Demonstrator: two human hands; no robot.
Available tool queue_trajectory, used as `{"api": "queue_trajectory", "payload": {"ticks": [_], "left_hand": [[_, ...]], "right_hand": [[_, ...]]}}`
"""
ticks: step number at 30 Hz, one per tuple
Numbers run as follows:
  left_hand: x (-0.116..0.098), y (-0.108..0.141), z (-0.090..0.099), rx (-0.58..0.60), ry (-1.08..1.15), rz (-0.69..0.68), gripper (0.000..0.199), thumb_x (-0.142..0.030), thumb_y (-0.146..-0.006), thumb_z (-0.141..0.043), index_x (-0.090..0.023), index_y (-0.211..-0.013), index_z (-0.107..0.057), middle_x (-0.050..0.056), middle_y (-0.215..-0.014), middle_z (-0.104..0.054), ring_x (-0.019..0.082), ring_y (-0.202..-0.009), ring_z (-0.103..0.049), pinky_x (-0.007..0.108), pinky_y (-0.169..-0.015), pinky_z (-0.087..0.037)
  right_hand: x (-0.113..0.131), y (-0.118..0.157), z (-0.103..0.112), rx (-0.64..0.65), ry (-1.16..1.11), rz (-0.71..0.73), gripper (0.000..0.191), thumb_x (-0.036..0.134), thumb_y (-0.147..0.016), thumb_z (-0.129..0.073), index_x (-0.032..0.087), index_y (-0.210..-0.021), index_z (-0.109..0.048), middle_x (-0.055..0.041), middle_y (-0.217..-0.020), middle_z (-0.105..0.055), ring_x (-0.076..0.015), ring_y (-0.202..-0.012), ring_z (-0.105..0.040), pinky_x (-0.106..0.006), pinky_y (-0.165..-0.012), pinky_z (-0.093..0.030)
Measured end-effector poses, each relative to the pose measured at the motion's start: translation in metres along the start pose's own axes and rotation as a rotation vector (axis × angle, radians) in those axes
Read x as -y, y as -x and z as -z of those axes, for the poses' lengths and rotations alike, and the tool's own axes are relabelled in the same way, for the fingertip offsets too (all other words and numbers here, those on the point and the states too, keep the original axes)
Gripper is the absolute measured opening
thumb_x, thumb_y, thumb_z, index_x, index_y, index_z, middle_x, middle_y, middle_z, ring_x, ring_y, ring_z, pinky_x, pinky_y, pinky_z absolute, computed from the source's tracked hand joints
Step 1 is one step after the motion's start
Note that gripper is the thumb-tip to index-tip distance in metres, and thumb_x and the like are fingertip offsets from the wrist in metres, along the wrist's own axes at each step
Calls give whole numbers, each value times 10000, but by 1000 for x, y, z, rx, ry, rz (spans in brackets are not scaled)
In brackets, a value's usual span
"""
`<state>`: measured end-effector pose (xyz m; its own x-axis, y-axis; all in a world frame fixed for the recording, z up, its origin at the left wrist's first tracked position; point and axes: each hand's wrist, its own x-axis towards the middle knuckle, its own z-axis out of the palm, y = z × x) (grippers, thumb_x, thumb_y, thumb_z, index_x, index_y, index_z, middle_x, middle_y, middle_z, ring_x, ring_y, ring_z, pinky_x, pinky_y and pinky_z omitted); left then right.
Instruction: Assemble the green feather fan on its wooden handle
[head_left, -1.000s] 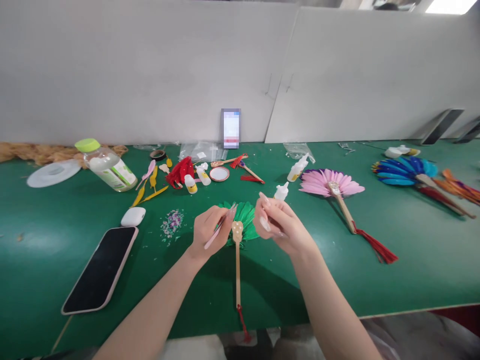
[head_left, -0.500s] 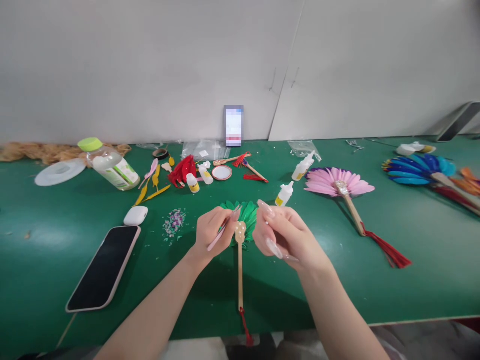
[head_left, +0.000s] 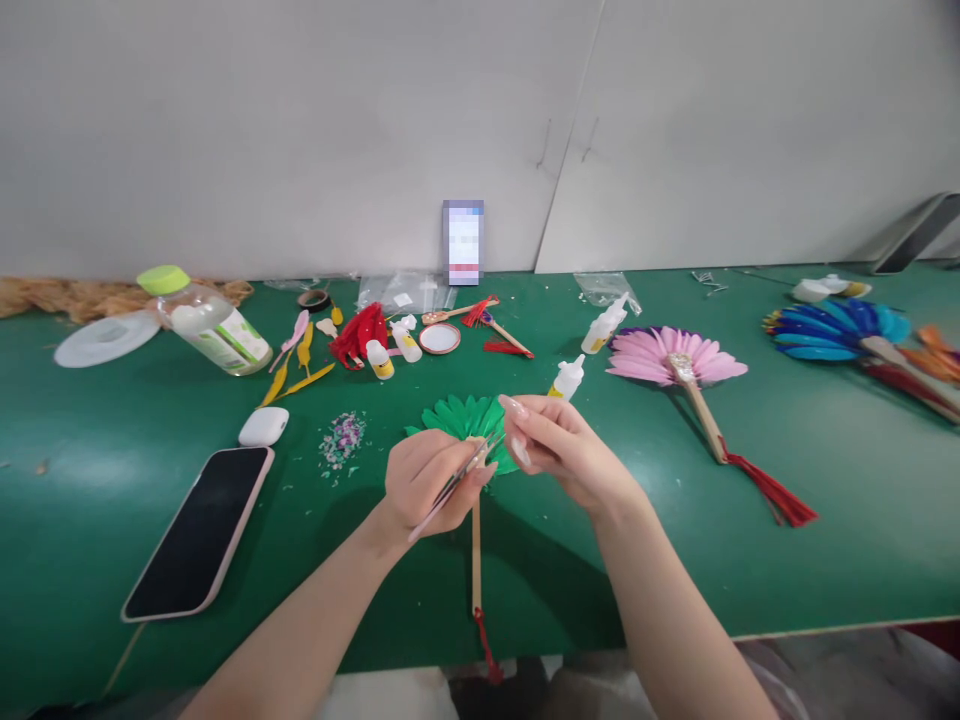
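A green fan [head_left: 453, 414] is shown on the table [head_left: 825, 450], beneath and between the two hands. Its feathers are spread wide; its head is mostly hidden by the left hand [head_left: 431, 480]; its pale handle [head_left: 476, 560] is ended, on the near side, by a red tassel [head_left: 488, 648]. One pair of tweezers [head_left: 439, 508] is clamped in the left hand, its tips being directed toward the right hand [head_left: 559, 445]. The right thumb and fingers are drawn together; whether anything small is pinched there cannot be told.

Three spread fans are counted: the green one, a pink fan [head_left: 649, 355] to the right of the right hand, and a blue fan [head_left: 825, 328] farther right. Four bottles [head_left: 604, 325], white, with yellow on their labels, are seen, two beyond each hand.

Flakes [head_left: 343, 440], purple and pale, are heaped loosely left of the left hand. Farther left, a flat, round-cornered phone [head_left: 201, 532] is laid; a clear jar [head_left: 217, 332], green-lidded, is placed beyond it.
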<state>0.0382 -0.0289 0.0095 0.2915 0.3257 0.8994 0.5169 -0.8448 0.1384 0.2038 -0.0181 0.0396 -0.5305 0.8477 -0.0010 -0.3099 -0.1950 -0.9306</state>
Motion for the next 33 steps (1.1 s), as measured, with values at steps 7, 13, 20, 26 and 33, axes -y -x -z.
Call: {"api": "queue_trajectory", "payload": {"ticks": [7, 13, 20, 26, 33], "left_hand": [[0, -1, -1, -6, 7, 25, 35, -131, -772, -532, -125, -806, -538, 45, -591, -598, 119, -521, -537, 224, -467, -444], [-2, -1, 0, 11, 18, 20, 51, -136, -772, -529, -128, -822, -538, 48, -611, -607, 119, -532, -541, 224, -489, -453], [-2, 1, -1, 41, 15, 21, 46, -138, -774, -522, -137, -818, -533, 35, -612, -599, 114, -525, -531, 220, -494, -447], [-2, 2, -2, 42, 21, 14, 45, -146, -776, -520, -141, -819, -533, 28, -606, -597, 111, -526, -531, 220, -500, -451], [-3, 3, -3, 58, 42, 8, 68, -129, -767, -532, -135, -835, -534, 45, -646, -626, 116, -557, -557, 220, -523, -465]], "right_hand": [[-9, -5, 8, 16, -8, -35, 384, 416, -842, -515, 143, -577, -467, 92, -421, -278, -23, -360, -139, -192, -378, -108], [-13, -6, 10, 112, -37, -42, 401, 398, -867, -477, 146, -559, -422, 75, -446, -309, -34, -377, -202, -201, -382, -110], [-12, -5, 10, 210, -132, -102, 405, 353, -884, -465, 155, -545, -366, 84, -455, -277, -25, -373, -179, -194, -381, -115], [-12, -5, 9, 181, -101, -88, 416, 355, -872, -491, 154, -531, -363, 84, -447, -271, -26, -377, -191, -196, -379, -111], [-9, -5, 8, 133, -23, -86, 380, 350, -843, -535, 145, -544, -420, 88, -432, -285, -27, -377, -198, -204, -380, -117]]}}
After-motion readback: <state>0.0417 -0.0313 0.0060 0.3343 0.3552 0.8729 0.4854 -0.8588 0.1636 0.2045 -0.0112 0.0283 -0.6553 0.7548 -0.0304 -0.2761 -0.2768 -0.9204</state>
